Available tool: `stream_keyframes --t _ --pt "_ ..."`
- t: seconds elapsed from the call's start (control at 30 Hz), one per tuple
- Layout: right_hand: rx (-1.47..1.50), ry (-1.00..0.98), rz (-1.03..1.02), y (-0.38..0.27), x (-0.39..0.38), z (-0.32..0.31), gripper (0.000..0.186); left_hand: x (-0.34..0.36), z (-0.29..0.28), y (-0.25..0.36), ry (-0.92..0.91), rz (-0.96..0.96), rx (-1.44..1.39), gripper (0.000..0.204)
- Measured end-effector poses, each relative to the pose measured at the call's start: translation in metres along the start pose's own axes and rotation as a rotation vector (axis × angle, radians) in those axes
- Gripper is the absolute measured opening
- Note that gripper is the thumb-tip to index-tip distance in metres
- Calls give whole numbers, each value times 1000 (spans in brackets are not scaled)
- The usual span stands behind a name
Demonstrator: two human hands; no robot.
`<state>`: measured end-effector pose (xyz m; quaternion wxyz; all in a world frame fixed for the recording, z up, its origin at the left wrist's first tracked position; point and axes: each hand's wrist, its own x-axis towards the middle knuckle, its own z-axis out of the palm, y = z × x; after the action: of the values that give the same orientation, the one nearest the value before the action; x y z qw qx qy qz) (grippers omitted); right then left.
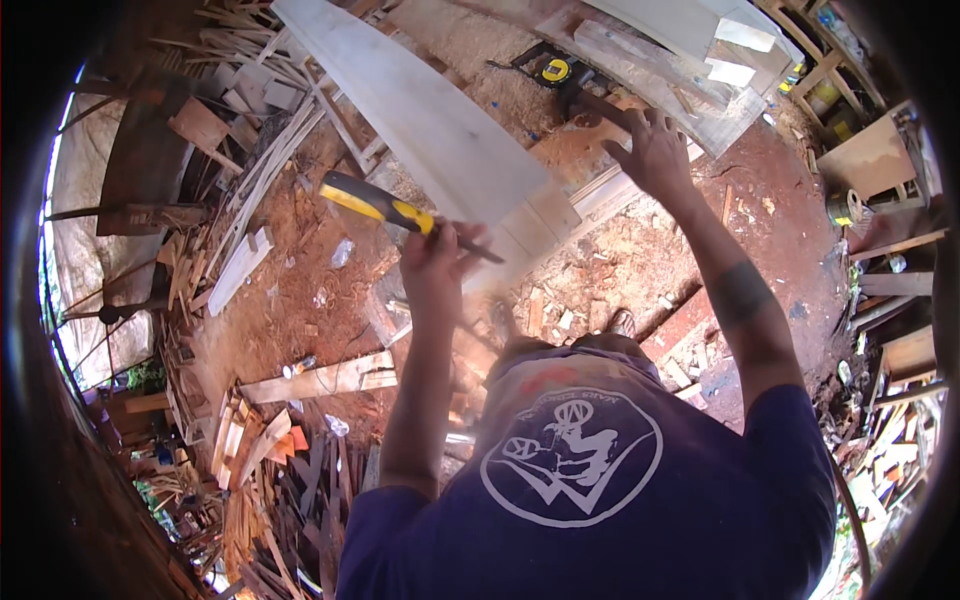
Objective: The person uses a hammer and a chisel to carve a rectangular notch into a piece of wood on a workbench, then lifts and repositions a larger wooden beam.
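From the head view, a red-dirt floor [300,290] strewn with sawdust and offcuts lies under a long pale plank [420,110], with a scrap-wood pile [250,470] at lower left and a tape measure [553,70] beyond the plank. The left hand [435,265] is raised, its grip clenched round a yellow-and-black handled tool [385,205] held just before the plank's near end. The right hand [655,150] reaches forward with fingers spread, grip released, pressing flat on the pale boards [600,195] beside the plank.

My left hand [432,262] holds a hammer [385,207] at ten o'clock of the board [430,120]; my right hand [655,150] presses the bench [600,195] at three o'clock, tape measure [556,70] beyond at twelve.
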<state>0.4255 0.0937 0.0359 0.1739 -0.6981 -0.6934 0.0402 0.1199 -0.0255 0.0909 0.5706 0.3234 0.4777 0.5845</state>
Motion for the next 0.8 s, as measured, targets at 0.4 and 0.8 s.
stream_keyframes --t 0.4,0.8 --pt "296 -287 397 -20 49 60 37 113 -1 -48 -446 119 157 40" --pt "1053 43 648 -14 -182 -21 23 103 -14 -76 -489 145 331 23"
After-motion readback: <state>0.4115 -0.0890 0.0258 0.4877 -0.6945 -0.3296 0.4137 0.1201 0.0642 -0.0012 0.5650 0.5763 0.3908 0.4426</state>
